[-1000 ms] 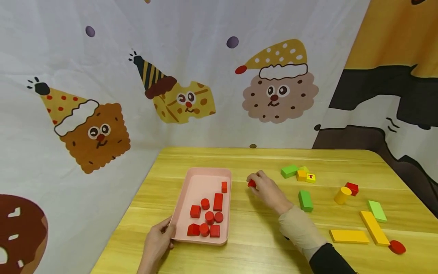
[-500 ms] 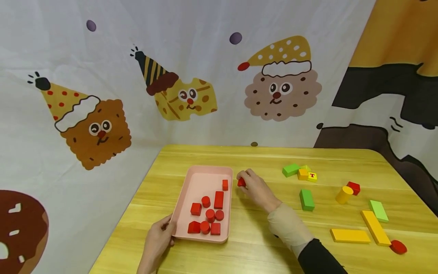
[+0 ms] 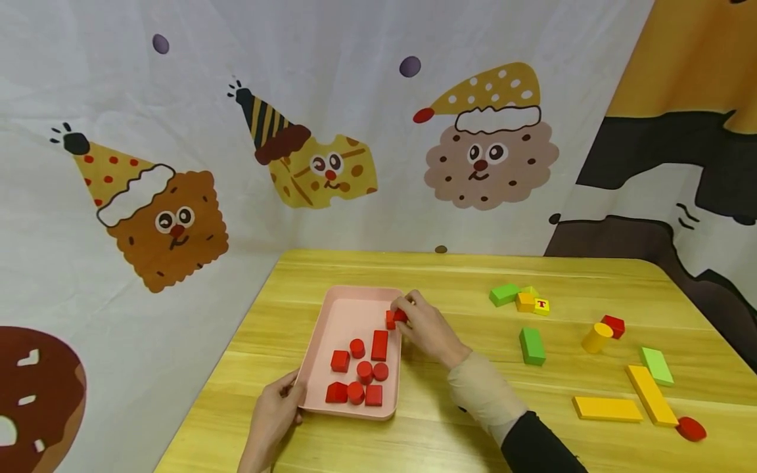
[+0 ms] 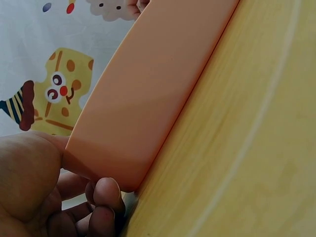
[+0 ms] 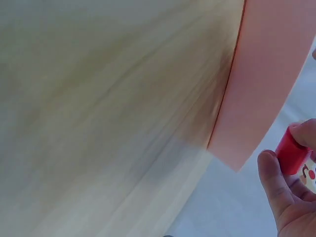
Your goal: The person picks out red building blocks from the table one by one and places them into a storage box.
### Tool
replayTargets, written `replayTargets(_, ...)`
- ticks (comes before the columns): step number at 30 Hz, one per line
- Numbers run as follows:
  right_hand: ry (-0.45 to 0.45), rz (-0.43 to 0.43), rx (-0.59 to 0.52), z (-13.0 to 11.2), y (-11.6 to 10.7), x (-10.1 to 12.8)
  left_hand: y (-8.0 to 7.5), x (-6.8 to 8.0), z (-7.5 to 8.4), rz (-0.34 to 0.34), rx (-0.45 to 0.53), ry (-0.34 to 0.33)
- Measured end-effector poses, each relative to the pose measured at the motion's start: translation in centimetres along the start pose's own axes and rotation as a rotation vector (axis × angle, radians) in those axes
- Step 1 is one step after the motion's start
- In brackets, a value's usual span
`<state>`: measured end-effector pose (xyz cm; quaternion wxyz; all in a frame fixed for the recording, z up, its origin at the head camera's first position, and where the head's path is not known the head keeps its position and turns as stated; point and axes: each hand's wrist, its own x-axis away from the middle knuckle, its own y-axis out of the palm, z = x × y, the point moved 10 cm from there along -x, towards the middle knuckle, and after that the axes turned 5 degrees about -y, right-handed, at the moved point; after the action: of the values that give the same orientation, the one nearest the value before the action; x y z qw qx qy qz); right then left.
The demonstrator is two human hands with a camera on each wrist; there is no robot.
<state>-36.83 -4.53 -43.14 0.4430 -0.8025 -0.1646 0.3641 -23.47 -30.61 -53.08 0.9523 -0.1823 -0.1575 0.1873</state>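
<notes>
A pink tray (image 3: 345,309) lies on the wooden table (image 3: 449,276) and holds several red blocks (image 3: 357,376). My left hand (image 3: 273,415) grips the tray's near left corner; in the left wrist view the fingers (image 4: 101,197) curl under the tray's wall (image 4: 158,84). My right hand (image 3: 422,325) pinches a small red block (image 3: 401,315) over the tray's right rim, beside another red block (image 3: 389,320) inside. In the right wrist view the red block (image 5: 292,150) shows between my fingertips next to the pink tray (image 5: 266,84).
To the right lie loose blocks: a green block (image 3: 531,345), a green, orange and yellow cluster (image 3: 523,299), a yellow cylinder (image 3: 594,337) by a red block (image 3: 614,325), yellow planks (image 3: 650,394), a light green piece (image 3: 656,365), a red disc (image 3: 690,428). Cartoon cloth hangs behind.
My right hand has carried the small red block leftward from the table's middle to the tray's right rim. The left hand has kept its hold on the tray.
</notes>
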Motion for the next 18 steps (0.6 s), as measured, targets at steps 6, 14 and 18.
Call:
replayTargets(6, -0.025, -0.034, 0.013, -0.8, 1.0, -0.3, -0.1, -0.1, 0.1, 0.01, -0.009, 0.015)
replayTargets(14, -0.085, -0.024, 0.083, -1.9, 1.7, -0.9, -0.1, -0.1, 0.0, 0.019, -0.032, 0.015)
replayTargets(18, -0.122, -0.024, 0.112, -2.8, 2.1, -1.2, -0.1, -0.2, -0.1, 0.021, -0.033, 0.013)
